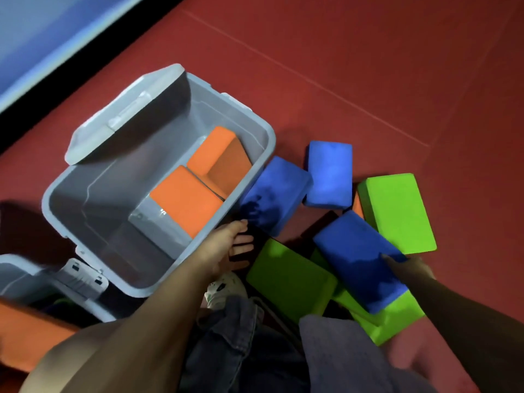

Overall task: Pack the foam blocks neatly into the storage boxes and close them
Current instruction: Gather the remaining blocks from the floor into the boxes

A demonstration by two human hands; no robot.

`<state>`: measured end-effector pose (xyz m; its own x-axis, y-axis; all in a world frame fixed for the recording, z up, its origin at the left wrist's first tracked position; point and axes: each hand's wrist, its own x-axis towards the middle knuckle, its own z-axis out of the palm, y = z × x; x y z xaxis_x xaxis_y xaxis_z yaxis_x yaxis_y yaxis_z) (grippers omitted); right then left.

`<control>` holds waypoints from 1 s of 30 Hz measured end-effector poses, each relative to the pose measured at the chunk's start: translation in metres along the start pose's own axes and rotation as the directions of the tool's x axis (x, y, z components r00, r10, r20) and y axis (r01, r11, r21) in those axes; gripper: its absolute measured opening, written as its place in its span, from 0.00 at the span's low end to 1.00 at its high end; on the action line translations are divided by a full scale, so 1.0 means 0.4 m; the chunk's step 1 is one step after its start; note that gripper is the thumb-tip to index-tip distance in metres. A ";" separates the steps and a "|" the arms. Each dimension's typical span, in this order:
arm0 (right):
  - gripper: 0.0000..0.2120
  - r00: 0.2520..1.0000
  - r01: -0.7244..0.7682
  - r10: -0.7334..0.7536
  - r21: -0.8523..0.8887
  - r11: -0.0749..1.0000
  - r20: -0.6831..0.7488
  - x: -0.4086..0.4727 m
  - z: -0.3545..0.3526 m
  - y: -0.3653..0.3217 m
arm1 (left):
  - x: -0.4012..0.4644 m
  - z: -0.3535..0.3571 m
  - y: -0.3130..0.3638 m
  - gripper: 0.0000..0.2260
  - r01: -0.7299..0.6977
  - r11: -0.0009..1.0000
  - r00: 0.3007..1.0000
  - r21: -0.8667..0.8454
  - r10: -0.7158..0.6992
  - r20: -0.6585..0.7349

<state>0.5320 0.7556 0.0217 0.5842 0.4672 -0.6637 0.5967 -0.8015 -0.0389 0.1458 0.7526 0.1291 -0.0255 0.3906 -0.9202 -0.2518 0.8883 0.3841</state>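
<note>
Foam blocks [398, 211], matte rectangular slabs, litter red matting [368, 66]; your right hand [411, 266] grips one, left hand [231, 248] spread wide.

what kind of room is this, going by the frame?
Probably a gym or yoga studio: red padded floor mat with seams, coloured foam blocks such as the blue block that the right hand grips, and a grey storage box.

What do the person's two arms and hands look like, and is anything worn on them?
Both forearms are bare, with no sleeve reaching them in this view. The left hand shows no glove, ring or watch. The right hand lies in shadow, so small items on it cannot be judged; no glove is visible. No markings show on either arm.
</note>
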 end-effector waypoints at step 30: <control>0.41 -0.076 0.995 -0.988 0.075 -0.067 0.131 -0.526 -0.236 -0.362 | -0.158 0.039 0.031 0.48 -0.598 0.284 0.707 0.749 0.627 0.327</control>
<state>0.3745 0.8087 0.2377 -0.7066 0.7075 -0.0089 0.5002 0.4905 -0.7136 0.1591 0.7428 0.1930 0.1403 0.9121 -0.3852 0.6687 0.1996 0.7162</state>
